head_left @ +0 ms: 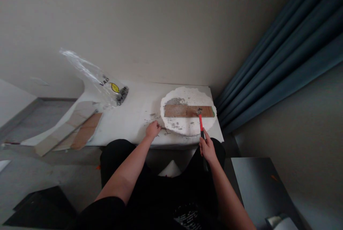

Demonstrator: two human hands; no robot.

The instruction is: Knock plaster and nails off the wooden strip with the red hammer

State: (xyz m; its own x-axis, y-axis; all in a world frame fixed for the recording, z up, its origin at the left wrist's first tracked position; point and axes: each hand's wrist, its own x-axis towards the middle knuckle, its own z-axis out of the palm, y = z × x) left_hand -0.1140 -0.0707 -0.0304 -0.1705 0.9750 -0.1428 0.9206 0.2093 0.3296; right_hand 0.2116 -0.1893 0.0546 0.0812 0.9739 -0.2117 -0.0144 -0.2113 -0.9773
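My right hand (207, 146) is wrapped round a hammer (201, 124) with a red and black handle. The hammer's head lies over the right half of a narrow brown wooden board (177, 110). Small marks or bits dot the board's left half, too fine to name. Under it is a round, rough-edged white slab (184, 126) with grey specks scattered on it. Just left of the slab, my left hand (152, 130) is closed with its fingertips together. Thin dark slivers (166, 130) lie beside these fingertips; what the fingers hold is too small to make out.
A clear plastic bag (107, 89) with dark small pieces at its bottom stands on the white table cover (134, 115). Brown and pale boards (85, 130) lie at the left edge. A blue curtain (268, 58) hangs at right, above a dark cabinet top (257, 183).
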